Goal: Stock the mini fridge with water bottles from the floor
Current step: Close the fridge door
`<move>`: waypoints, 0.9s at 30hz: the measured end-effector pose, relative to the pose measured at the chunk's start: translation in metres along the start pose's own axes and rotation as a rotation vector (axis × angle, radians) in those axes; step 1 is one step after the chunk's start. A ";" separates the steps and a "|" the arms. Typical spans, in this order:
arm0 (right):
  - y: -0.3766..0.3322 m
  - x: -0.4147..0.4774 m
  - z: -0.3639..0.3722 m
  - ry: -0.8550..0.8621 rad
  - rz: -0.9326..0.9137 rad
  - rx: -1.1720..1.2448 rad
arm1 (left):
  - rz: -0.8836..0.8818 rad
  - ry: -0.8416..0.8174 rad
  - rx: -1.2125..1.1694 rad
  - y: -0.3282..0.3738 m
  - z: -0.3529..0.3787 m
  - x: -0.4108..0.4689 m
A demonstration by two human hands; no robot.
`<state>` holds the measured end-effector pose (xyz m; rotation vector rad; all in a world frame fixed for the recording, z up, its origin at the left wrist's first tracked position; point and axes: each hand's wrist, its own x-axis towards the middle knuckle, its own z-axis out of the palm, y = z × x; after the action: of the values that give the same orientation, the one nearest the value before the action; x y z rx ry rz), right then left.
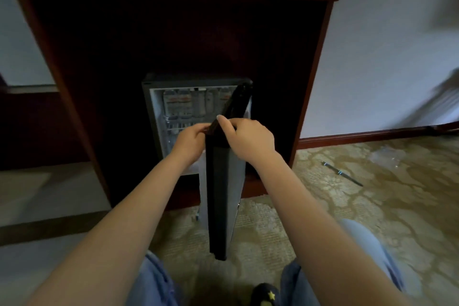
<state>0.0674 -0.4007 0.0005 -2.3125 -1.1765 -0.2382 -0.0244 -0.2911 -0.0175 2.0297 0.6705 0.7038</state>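
We hold the open fridge door point(223, 194) by its top edge: our left hand point(192, 140) and right hand point(248, 138) both curl around it. Inside the fridge point(148, 99), water bottles point(178, 104) stand on the upper shelf.

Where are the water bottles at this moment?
In the head view the water bottles stand in a row on the upper shelf inside the mini fridge, just above the left hand, left of the open door.
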 end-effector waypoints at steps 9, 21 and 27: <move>-0.063 0.058 0.058 -0.297 -0.148 0.058 | -0.212 0.245 0.014 -0.045 -0.087 0.032; -0.042 0.182 0.133 -0.261 -0.265 -0.369 | -0.206 0.172 0.719 -0.096 -0.099 0.129; -0.033 0.233 0.168 -0.141 -0.343 -0.473 | -0.289 -0.019 0.810 -0.119 -0.088 0.190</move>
<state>0.1689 -0.1333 -0.0400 -2.5370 -1.7447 -0.5342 0.0239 -0.0556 -0.0344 2.5621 1.3633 0.2437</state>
